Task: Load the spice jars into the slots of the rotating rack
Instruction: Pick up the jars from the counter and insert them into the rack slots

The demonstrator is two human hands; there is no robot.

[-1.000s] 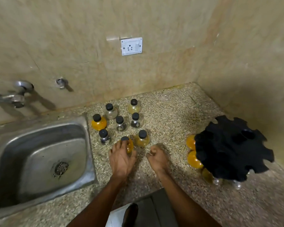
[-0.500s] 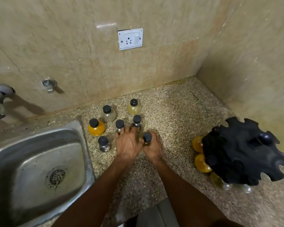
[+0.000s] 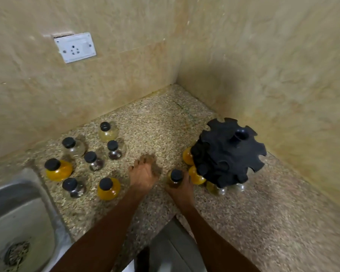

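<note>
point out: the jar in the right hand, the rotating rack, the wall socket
jar in the right hand (image 3: 176, 175): head view, on its black cap.
rotating rack (image 3: 224, 154): head view, on the black top disc.
wall socket (image 3: 75, 47): head view, middle of the white faceplate.

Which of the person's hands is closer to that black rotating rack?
The right. The right hand, gripping a spice jar, is just left of the black rack, almost at its loaded jars. The left hand hovers over the counter farther left, holding nothing.
</note>
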